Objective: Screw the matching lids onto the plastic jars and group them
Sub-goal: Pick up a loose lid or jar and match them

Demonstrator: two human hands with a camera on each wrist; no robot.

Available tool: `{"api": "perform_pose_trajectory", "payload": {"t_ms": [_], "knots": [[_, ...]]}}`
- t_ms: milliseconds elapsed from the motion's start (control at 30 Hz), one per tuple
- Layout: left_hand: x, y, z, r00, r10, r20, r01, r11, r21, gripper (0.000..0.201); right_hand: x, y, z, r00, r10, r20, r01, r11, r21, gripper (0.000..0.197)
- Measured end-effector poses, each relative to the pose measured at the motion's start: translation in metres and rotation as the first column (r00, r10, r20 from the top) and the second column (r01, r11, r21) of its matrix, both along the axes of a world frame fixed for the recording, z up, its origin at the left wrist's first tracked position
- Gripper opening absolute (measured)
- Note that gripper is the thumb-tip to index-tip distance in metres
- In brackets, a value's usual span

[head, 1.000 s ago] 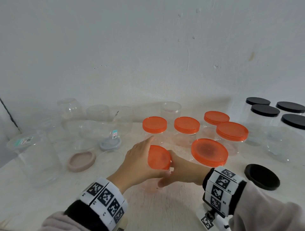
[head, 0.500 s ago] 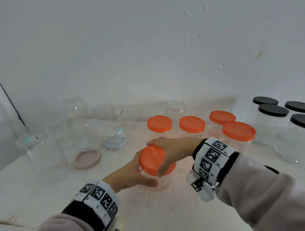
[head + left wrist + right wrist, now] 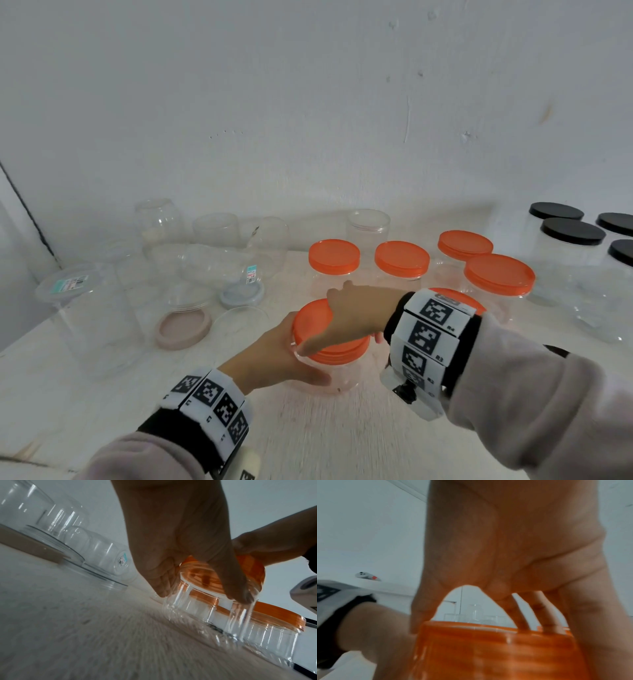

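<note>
A small clear jar [image 3: 337, 375] stands on the white table near the front, with an orange lid [image 3: 310, 320] on its mouth. My left hand [image 3: 284, 356] grips the jar's wall from the left; its fingers [image 3: 161, 588] and thumb wrap the clear plastic. My right hand [image 3: 349, 318] lies over the lid from the right, fingers and thumb curled round its rim [image 3: 488, 642]. Behind stand several more orange-lidded jars [image 3: 334, 257], and one more orange lid [image 3: 476, 305] shows behind my right wrist.
Black-lidded jars [image 3: 572, 233] stand at the back right. Several lidless clear jars [image 3: 222, 246] crowd the back left, with a beige lid [image 3: 183, 329], a pale blue lid [image 3: 241, 294] and a clear lid [image 3: 239, 318]. One open clear jar [image 3: 368, 224] stands at the wall.
My right hand has swung from beside the tilted lid to on top of it. The lid now sits flat on the jar, and the right wrist has turned further over it.
</note>
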State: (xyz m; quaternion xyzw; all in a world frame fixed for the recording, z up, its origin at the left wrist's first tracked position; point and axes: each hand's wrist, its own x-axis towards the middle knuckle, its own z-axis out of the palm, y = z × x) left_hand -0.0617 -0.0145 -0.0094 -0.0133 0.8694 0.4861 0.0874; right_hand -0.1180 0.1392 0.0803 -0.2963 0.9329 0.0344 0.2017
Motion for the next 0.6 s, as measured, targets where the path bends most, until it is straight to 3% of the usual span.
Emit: {"api": "perform_pose_trajectory", "payload": {"t_ms": [100, 267, 500, 600], "knots": [[0.0, 0.001, 0.001, 1.0, -0.004, 0.015, 0.004, 1.0, 0.002, 0.106, -0.002, 0.0, 0.006, 0.998, 0.056, 0.023, -0.058, 0.996, 0.063, 0.111], [0.0, 0.001, 0.002, 0.999, -0.038, 0.016, 0.038, 0.999, 0.034, 0.112, -0.006, -0.004, 0.016, 0.977, 0.196, 0.084, -0.202, 0.977, 0.063, 0.097], [0.0, 0.001, 0.002, 0.999, -0.019, 0.026, 0.019, 1.0, -0.008, 0.105, -0.004, -0.01, 0.0, 0.997, 0.076, -0.032, -0.076, 0.997, 0.005, 0.098], [0.001, 0.002, 0.002, 0.999, -0.032, 0.03, 0.032, 0.999, 0.002, 0.106, -0.005, -0.009, 0.004, 0.998, 0.064, 0.007, -0.064, 0.997, 0.037, 0.103]]}}
